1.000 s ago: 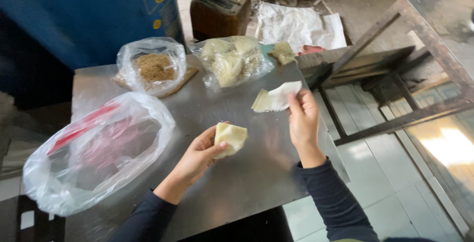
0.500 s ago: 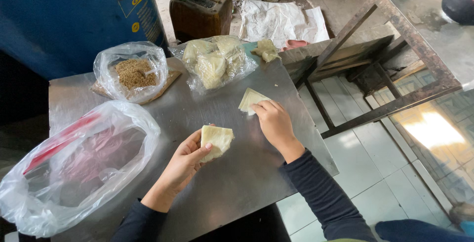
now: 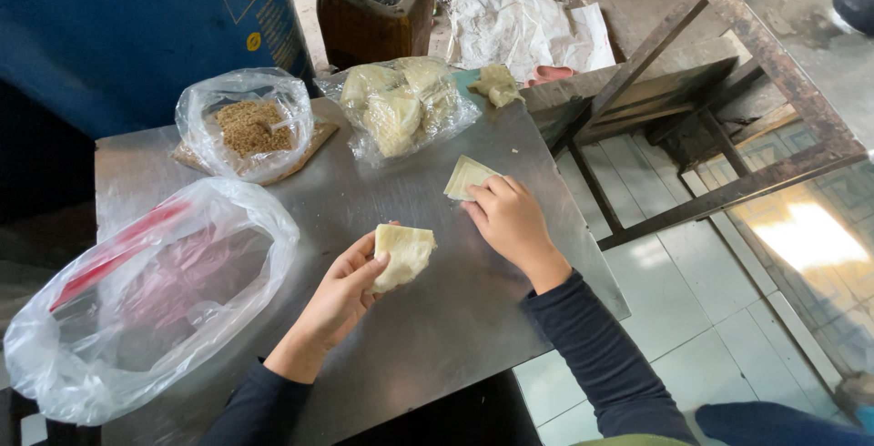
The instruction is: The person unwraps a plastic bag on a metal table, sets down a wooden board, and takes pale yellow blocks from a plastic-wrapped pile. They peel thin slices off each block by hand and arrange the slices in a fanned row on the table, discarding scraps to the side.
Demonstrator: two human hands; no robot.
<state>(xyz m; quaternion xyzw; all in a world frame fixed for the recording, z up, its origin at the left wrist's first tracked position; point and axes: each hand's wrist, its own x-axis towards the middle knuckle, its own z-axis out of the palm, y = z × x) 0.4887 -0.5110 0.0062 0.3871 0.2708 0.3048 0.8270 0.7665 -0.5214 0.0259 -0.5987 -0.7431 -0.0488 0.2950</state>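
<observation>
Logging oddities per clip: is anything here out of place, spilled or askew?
One folded dough piece lies alone at the metal table's far edge, outside the clear bag of dough pieces. A few crumbs dot the tabletop nearby. Nothing else stands out.

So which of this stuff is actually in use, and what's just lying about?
In use:
left hand holding a wrapper stack
right hand on a single wrapper

Lying about:
wrapper bag
filling bag
big bag
jerrycan
blue drum
</observation>
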